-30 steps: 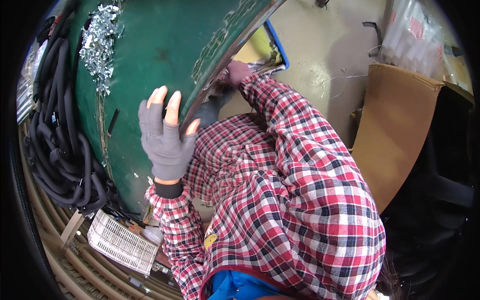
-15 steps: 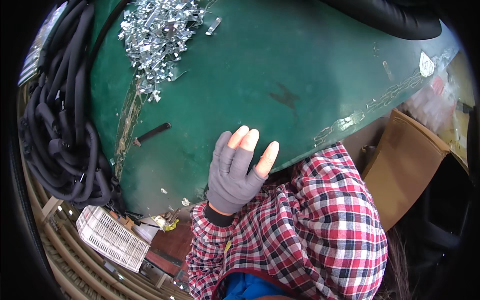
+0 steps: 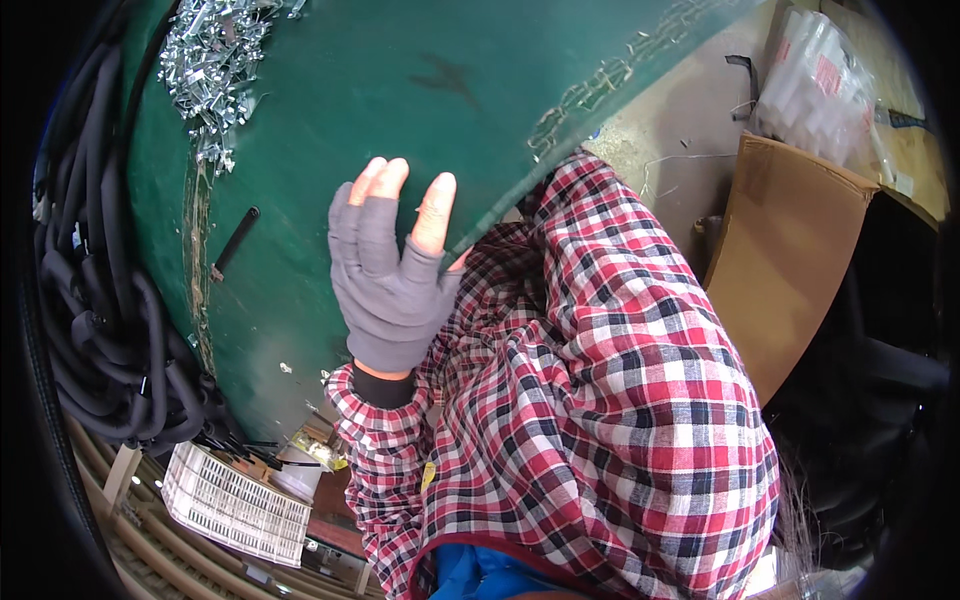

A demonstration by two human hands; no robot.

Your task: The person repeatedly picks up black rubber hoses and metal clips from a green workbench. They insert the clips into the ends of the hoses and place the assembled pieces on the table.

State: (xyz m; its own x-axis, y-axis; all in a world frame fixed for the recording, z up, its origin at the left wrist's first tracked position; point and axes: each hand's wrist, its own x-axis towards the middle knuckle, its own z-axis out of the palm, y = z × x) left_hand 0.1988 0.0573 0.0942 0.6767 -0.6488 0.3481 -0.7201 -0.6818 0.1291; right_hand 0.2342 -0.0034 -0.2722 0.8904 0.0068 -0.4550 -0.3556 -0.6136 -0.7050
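Observation:
My left hand (image 3: 388,270), in a grey glove with some fingertips bare, lies on the green tabletop (image 3: 330,110) close to its edge. Its fingers are stretched out and slightly apart, and I see nothing held in them. My right arm, in a red, white and black plaid sleeve (image 3: 650,330), reaches toward the table edge. The right hand itself is hidden. To the left of my left hand lies a short black strip (image 3: 236,243). Farther off, a heap of small shiny metal clips (image 3: 213,65) sits on the table.
Bundled black foam-covered tubes (image 3: 105,290) hang over the table's left side. Below them stands a white slatted crate (image 3: 237,503). At the right is an open cardboard box (image 3: 795,250), with clear plastic-wrapped white tubes (image 3: 822,85) behind it. Cracked tape (image 3: 610,75) runs along the table edge.
The view has swung to the right, so the table and its things appear farther left. My left hand keeps its outstretched pose. More floor and the wrapped tubes have come into sight.

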